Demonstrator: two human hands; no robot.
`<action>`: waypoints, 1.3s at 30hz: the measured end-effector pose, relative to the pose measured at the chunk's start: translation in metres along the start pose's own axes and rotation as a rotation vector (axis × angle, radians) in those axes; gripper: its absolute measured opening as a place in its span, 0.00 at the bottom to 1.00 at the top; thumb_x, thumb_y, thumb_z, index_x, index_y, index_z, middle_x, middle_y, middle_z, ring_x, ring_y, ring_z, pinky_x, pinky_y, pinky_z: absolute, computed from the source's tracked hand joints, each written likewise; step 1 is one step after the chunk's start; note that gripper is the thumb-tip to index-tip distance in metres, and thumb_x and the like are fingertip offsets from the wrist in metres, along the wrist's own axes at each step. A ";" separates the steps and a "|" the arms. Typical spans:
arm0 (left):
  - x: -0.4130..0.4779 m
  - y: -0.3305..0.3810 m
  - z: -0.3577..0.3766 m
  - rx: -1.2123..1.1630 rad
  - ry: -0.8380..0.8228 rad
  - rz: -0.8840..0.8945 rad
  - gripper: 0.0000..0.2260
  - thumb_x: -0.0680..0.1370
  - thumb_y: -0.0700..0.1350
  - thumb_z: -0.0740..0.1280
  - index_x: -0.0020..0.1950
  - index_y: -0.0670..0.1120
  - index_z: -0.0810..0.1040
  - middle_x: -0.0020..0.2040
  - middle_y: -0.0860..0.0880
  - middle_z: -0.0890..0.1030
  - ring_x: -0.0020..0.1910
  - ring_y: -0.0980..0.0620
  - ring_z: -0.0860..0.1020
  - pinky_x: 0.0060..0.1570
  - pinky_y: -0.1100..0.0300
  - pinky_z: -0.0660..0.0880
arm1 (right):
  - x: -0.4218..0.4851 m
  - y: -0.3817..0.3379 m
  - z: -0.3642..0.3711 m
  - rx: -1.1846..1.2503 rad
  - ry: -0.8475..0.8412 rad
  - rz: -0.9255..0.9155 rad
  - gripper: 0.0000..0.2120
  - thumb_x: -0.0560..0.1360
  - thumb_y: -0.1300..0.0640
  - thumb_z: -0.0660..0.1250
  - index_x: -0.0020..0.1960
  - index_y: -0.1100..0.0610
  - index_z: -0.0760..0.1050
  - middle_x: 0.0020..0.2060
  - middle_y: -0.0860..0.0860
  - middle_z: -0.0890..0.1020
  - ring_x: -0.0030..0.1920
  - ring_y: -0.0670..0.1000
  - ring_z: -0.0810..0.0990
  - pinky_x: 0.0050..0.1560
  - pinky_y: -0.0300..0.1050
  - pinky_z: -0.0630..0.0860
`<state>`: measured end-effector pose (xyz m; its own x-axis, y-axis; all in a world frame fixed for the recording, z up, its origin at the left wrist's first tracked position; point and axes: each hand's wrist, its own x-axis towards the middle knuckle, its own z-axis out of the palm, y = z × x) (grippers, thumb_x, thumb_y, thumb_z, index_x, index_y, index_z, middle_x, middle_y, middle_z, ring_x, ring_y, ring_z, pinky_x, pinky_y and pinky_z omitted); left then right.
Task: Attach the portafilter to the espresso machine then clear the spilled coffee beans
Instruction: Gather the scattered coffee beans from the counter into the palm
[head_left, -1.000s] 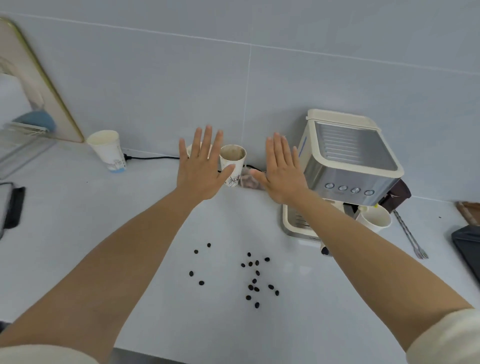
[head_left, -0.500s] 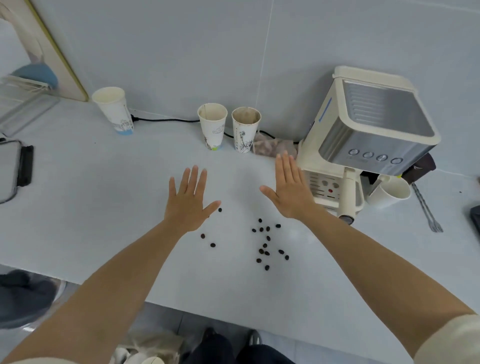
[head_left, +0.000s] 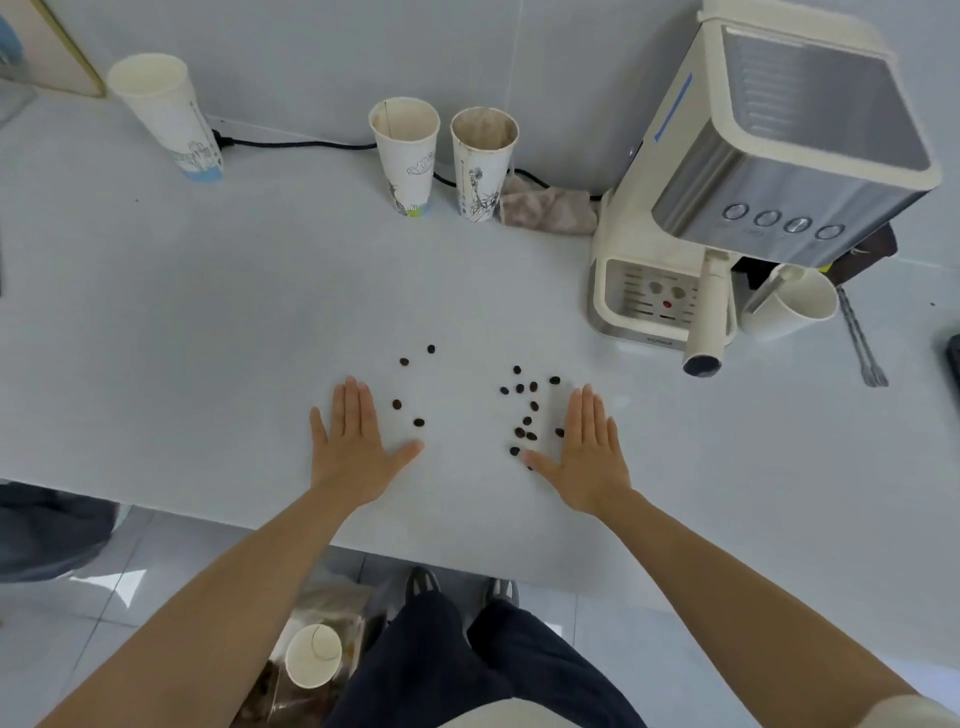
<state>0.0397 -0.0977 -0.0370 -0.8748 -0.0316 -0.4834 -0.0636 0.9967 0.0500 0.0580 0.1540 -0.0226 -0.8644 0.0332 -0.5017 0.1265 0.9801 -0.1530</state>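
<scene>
Several dark coffee beans lie scattered on the white counter, in a small group on the left and a larger one on the right. My left hand lies flat and open just left of the beans. My right hand lies flat and open against the right group, its thumb touching a bean. The cream and steel espresso machine stands at the back right. A cream portafilter handle sticks out from under its front toward me.
Three paper cups stand along the wall, with a black cable and a crumpled cloth behind. A white mug and a fork lie right of the machine. Below the counter edge sit a cup and a bag.
Both hands have come down from raised in front of the wall to lying flat on the counter on either side of the beans. The view has tilted downward.
</scene>
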 end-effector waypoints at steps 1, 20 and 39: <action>0.001 0.000 0.002 0.001 -0.007 -0.001 0.43 0.75 0.68 0.47 0.73 0.39 0.31 0.76 0.43 0.32 0.75 0.48 0.33 0.72 0.45 0.35 | -0.002 0.000 0.005 0.018 -0.010 0.023 0.49 0.72 0.31 0.50 0.72 0.62 0.28 0.74 0.55 0.32 0.74 0.52 0.32 0.74 0.49 0.35; 0.060 0.004 -0.018 0.119 0.049 0.137 0.40 0.74 0.68 0.45 0.75 0.43 0.35 0.76 0.45 0.34 0.75 0.49 0.33 0.73 0.44 0.37 | 0.031 -0.022 0.015 -0.010 0.031 0.106 0.43 0.76 0.35 0.45 0.72 0.64 0.29 0.75 0.57 0.35 0.75 0.54 0.34 0.74 0.49 0.36; 0.097 0.025 -0.031 0.176 0.094 0.502 0.38 0.70 0.70 0.39 0.76 0.53 0.39 0.77 0.46 0.38 0.76 0.49 0.37 0.73 0.46 0.36 | 0.080 -0.047 0.006 -0.046 0.143 -0.246 0.48 0.63 0.32 0.24 0.75 0.59 0.37 0.76 0.54 0.42 0.70 0.46 0.33 0.71 0.45 0.33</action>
<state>-0.0616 -0.0778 -0.0556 -0.8164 0.4539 -0.3570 0.4483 0.8879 0.1036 -0.0143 0.1090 -0.0608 -0.9265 -0.1824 -0.3291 -0.1145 0.9699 -0.2151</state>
